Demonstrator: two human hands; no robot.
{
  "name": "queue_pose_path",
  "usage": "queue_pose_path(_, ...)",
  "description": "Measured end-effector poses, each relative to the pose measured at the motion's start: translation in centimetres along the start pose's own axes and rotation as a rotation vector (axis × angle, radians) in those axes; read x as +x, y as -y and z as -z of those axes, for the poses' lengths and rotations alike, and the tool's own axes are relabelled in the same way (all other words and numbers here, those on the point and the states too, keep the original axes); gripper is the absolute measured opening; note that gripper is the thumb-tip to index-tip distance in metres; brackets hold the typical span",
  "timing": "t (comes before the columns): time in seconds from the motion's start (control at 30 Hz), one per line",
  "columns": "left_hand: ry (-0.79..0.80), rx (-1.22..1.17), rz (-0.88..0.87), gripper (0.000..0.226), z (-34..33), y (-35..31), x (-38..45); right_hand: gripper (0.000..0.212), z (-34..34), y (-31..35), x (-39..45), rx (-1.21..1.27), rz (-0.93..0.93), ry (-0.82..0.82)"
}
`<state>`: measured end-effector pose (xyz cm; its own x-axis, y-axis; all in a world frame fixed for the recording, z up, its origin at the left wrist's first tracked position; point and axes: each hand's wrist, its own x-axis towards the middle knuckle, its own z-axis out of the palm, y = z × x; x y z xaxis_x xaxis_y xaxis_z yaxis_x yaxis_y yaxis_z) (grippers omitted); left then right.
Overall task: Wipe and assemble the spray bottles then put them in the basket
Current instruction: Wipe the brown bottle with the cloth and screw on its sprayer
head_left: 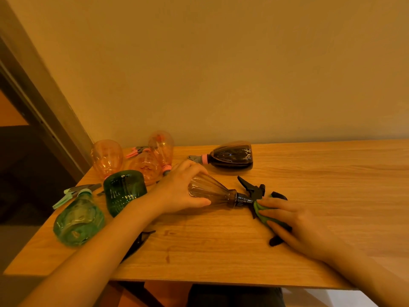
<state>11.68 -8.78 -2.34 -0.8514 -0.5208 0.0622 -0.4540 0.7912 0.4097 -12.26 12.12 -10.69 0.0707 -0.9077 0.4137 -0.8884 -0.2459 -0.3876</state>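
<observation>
A smoky-brown clear plastic spray bottle (pixel 212 192) lies on its side near the middle of the wooden bench (pixel 321 173), its black trigger head (pixel 251 191) already screwed on and pointing right. The left hand (pixel 179 191) grips its wide base, fingers curled round it. The right hand (pixel 294 220) lies with fingers fairly straight, pressing a green-and-black cleaning cloth (pixel 273 217) against the trigger head and the bench.

So this bottle seems assembled and is probably at the wiping stage. Behind it, a dark brown bottle with a pink collar and grey trigger (pixel 230 157) lies on its side, also assembled. To the left sit three orange-pink clear bottles (pixel 108 157), at least one without its head, and a loose pink trigger (pixel 136 151) lies among them. Nearer are a dark green bottle body (pixel 125 191) without a head and a pale green bottle with trigger (pixel 78 220).

No basket is in view, so it seems most of the job is left.
</observation>
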Motion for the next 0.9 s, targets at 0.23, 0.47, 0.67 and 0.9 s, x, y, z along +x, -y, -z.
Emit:
queue_pose_path(0.23,0.091,-0.037,0.018,0.093,0.8,-0.2,-0.6,0.036,-0.3,-0.3,-0.5,0.018,-0.061,-0.238)
queue_pose_path(0.47,0.103,0.138,-0.053,0.094,1.0,0.4,-1.8,0.034,-0.2,-0.6,-0.3,0.017,-0.132,-0.315)
queue_pose_path(0.67,0.037,0.018,-0.063,0.082,1.4,1.3,-2.2,0.042,0.4,-0.2,-0.2,0.050,-0.151,-0.410)
queue_pose_path(0.9,0.002,-0.139,-0.012,0.080,1.6,2.4,-2.6,0.039,0.7,0.0,-0.1,0.048,-0.143,-0.435)
